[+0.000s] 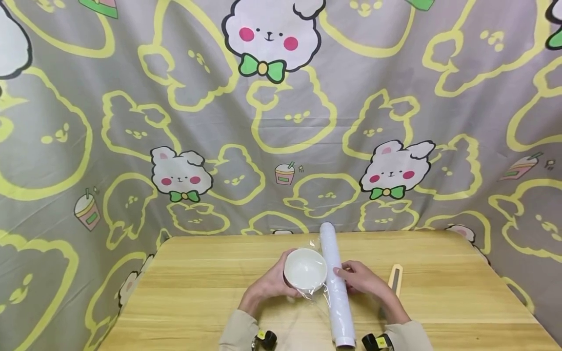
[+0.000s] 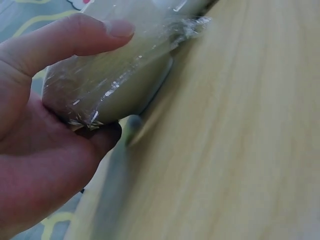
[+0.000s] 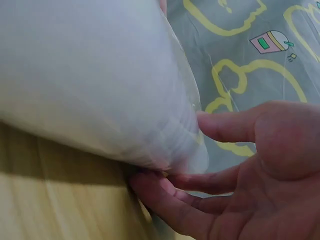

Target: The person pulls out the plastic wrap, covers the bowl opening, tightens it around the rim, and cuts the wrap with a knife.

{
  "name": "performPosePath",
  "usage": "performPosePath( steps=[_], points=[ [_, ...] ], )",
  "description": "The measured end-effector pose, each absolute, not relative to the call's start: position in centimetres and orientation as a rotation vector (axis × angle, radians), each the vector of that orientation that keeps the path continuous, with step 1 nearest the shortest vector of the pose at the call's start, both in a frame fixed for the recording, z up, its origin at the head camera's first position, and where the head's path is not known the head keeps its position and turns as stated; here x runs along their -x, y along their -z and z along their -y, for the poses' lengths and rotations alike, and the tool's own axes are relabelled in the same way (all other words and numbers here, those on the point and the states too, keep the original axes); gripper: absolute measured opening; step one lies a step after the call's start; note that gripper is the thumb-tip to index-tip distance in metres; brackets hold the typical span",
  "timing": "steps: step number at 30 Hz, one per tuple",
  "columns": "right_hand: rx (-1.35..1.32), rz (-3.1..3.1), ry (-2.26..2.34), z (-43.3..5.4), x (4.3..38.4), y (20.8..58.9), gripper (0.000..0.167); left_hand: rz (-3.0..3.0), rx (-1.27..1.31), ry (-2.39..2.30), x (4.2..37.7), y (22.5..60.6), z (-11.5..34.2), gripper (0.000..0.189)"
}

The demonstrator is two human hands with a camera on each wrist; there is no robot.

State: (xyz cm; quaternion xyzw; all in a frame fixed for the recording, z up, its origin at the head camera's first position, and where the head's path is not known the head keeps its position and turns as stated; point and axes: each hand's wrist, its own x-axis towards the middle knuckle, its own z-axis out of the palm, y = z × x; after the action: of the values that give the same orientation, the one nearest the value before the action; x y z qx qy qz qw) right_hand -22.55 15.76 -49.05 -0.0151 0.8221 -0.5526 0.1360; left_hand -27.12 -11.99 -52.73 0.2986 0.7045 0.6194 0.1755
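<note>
A white bowl point(image 1: 305, 269) is held by my left hand point(image 1: 274, 279), which curls around its left side just above the table. Clear cling film point(image 1: 311, 294) stretches over the bowl and bunches below its rim. In the left wrist view, my thumb presses the wrinkled film against the bowl point(image 2: 137, 92). Right beside the bowl stands a long roll of cling film point(image 1: 337, 297), slanting away from me. My right hand point(image 1: 362, 279) grips its right side, thumb on top; in the right wrist view the other fingers reach under the roll point(image 3: 95, 85).
A pale yellow utility knife point(image 1: 396, 278) lies on the wooden table point(image 1: 184, 292), right of my right hand and partly hidden by the forearm. A grey curtain point(image 1: 298, 131) with cartoon rabbits hangs behind the table and along both sides.
</note>
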Motion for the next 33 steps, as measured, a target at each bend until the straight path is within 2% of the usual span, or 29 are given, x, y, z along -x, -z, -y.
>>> performPosePath(
  steps=[7, 15, 26, 33],
  points=[
    [-0.006, -2.361, 1.704, -15.2, 22.6, 49.1, 0.043, -2.058, -0.784, -1.762, 27.1, 52.8, 12.3, 0.122],
    [-0.017, -2.248, 1.768, -15.6, 22.5, 48.9, 0.064, -2.071, -0.772, -1.787, 27.4, 53.3, 12.0, 0.117],
    [-0.128, -2.236, 1.819, -16.2, 22.6, 49.6, 0.058, -2.086, -0.778, -1.765, 27.4, 53.4, 12.6, 0.118],
    [-0.093, -2.131, 1.905, -16.5, 22.7, 49.4, 0.072, -2.094, -0.783, -1.751, 27.5, 53.4, 12.8, 0.122]
  ],
)
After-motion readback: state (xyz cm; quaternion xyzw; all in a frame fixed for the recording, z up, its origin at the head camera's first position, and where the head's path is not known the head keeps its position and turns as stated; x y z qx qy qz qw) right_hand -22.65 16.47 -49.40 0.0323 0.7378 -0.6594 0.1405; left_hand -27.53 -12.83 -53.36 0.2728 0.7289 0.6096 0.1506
